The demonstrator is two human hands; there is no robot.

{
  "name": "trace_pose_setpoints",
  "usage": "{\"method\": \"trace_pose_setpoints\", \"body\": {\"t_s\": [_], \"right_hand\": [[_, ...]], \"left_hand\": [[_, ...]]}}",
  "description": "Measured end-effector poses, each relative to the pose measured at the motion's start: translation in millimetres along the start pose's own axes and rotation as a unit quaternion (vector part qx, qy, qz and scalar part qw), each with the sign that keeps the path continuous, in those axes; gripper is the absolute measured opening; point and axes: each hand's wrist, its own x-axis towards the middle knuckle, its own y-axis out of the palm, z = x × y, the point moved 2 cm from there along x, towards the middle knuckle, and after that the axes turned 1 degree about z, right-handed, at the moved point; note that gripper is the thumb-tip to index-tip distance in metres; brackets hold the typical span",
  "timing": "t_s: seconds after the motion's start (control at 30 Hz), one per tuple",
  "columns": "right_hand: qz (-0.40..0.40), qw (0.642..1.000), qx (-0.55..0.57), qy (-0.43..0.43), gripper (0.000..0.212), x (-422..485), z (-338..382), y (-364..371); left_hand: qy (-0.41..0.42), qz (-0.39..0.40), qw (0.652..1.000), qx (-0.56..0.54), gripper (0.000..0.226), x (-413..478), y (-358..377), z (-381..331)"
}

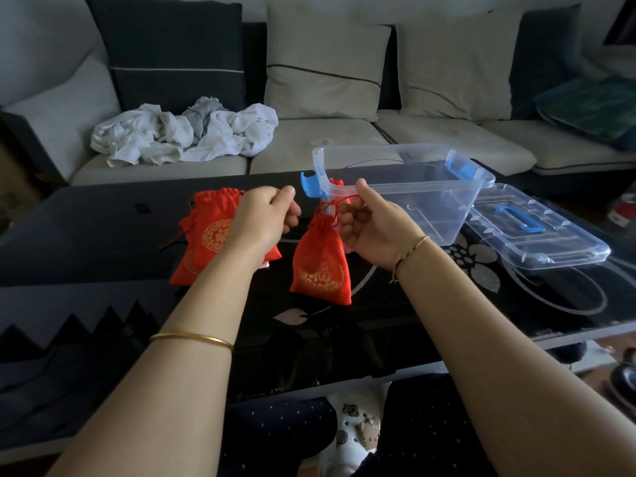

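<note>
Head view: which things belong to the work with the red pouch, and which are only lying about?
In the job: red pouch, its cord pinched by the right hand; left hand, curled beside it; other pouches; clear box; lid.
Lying about: white clothes; cushion; sofa.

A home living room: grey sofa (309, 146) with cushions (327, 63), crumpled laundry (179, 132), glossy black coffee table (86, 235).

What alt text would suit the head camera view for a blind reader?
A right hand holds a red drawstring pouch by its cord over a black table, the left hand curled beside it. More red pouches lie left; an open clear box and its lid sit right.
</note>
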Motion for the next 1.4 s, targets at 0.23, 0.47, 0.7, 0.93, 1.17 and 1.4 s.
{"method": "trace_pose_setpoints", "body": {"t_s": [0.23, 0.47, 0.7, 0.93, 1.17, 1.4], "right_hand": [[0.014, 1.0, -0.013, 0.004, 0.04, 1.4, -1.5, -0.5], [0.033, 0.999, -0.039, -0.005, 0.04, 1.8, 0.6, 1.1], [0.078, 0.993, -0.091, -0.015, 0.04, -0.3, 6.1, 1.6], [0.075, 0.995, -0.062, -0.023, 0.039, 0.2, 9.6, -0.8], [0.006, 1.0, 0.022, -0.001, 0.039, 2.9, 11.2, -14.9], [-0.043, 0.995, 0.074, 0.049, 0.035, 3.8, 6.8, -16.4]], "left_hand": [[-0.013, 0.041, 0.999, 0.018, 0.023, 0.9, 4.7, -1.5], [0.013, 0.114, 0.99, 0.087, 0.051, -0.2, 19.9, 8.4], [0.078, 0.123, 0.984, 0.101, 0.026, 4.4, 34.1, 11.8], [0.087, 0.061, 0.992, 0.061, 0.006, 9.6, 32.5, 14.2], [0.067, 0.045, 0.996, 0.042, 0.009, 9.5, 11.2, 15.6], [-0.202, -0.022, 0.963, -0.175, 0.025, 9.3, 1.3, 10.0]]}}
